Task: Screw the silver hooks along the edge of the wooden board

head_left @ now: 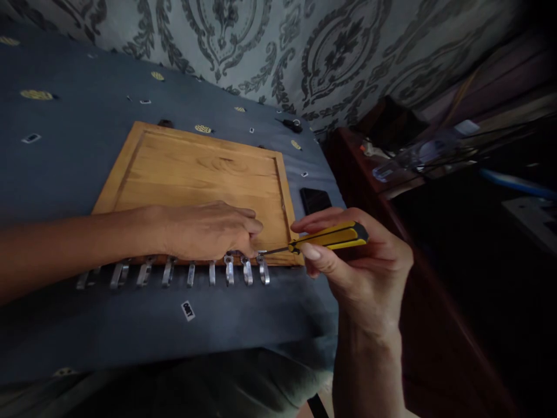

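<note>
A yellow-and-black screwdriver (333, 237) is held between the thumb and fingers of my right hand (369, 261), its shaft pointing left. The tip meets the rightmost metal hook (263, 271) on the near edge of a framed wooden board (204, 168). My left hand (213, 232) rests over that edge with its fingers curled down, a fingertip beside the screwdriver tip. What those fingers pinch, if anything, is hidden. Several more silvery hooks (167, 273) line the same edge, sticking out toward me; my left hand covers some of their upper ends.
Under the board lies a dark blue cloth (108, 325) with printed motifs. A black phone (315, 200) lies right of the board, and dark keys (291, 125) lie behind it. Farther right, a reddish-brown wooden edge (361, 157) carries a clear plastic item (429, 152). Patterned wallpaper (278, 46) stands behind.
</note>
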### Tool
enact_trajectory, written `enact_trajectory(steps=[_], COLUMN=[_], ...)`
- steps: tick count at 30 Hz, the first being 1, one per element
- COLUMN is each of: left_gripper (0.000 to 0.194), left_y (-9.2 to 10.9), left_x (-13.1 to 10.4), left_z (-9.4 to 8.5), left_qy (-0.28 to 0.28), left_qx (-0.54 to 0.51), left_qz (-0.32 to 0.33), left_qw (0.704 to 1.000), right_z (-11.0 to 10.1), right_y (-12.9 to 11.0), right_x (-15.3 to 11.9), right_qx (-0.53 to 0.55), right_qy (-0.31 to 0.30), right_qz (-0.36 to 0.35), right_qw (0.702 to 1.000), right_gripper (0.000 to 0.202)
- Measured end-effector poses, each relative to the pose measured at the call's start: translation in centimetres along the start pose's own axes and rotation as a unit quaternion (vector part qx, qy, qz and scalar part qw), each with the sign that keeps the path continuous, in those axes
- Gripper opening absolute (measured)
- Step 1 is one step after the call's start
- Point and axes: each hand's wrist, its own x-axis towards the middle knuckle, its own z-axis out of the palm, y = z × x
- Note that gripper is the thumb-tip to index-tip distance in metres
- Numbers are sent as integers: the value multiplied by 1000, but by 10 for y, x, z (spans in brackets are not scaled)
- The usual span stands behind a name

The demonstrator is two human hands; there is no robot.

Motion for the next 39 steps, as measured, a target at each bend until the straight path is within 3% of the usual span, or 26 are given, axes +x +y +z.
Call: enact_trajectory(steps=[9,12,15,22,24,27,31,37,39], left_gripper=[45,42,38,43,44,47,44,51,48], left_y=[0,0,0,-2,-4,-6,-7,-7,-6], left_x=[-1,-1,-1,-2,-4,-5,-5,-5,-5], left_z=[0,1,0,4,6,7,7,6,6], left_qy=[5,17,13,30,38,45,31,30,27], left_qx=[-12,-17,-19,-12,-16,-34,-38,-2,-1], left_qz=[2,9,7,17,22,23,21,21,20], left_qw=[1000,1000,1000,999,999,998,999,999,999], right_z=[-12,-9,-3,-13,-15,-10,-3,-15,-15], right_y=[1,1,1,3,2,0,-2,-3,-2], right_x=[-5,-4,-1,-5,-6,-4,-1,-3,-6], right_qx=[3,1,11,25,14,-5,-10,9,-6], right_qy=[-52,-22,15,-26,-37,-8,30,-48,-47], right_qz=[7,-9,-8,0,-12,-35,-31,-18,-17], right_qw=[999,1000,1000,999,999,999,999,999,999], right_gripper=[29,18,23,35,29,18,27,31,26])
